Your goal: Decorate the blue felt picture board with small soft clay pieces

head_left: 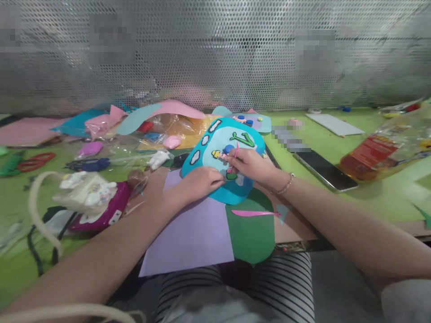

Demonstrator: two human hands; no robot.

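Observation:
A turquoise craft board (208,143) with white cloud shapes, a green letter and small clay figures lies tilted in front of me. My left hand (202,179) rests on its near left edge, fingers curled and pressing it down. My right hand (251,163) is closed on a thin pink modelling tool (235,154), its tip at a blue clay ball and a yellow figure on the board. A second pink tool (256,213) lies on the green sheet (251,237) below. A bracelet circles my right wrist.
A lilac paper sheet (191,237) lies under my left arm. Clay packets, red scissors (35,161) and a pouch (97,206) crowd the left. A phone (325,169) and a snack bag (387,148) lie right. A perforated metal screen (215,54) closes the back.

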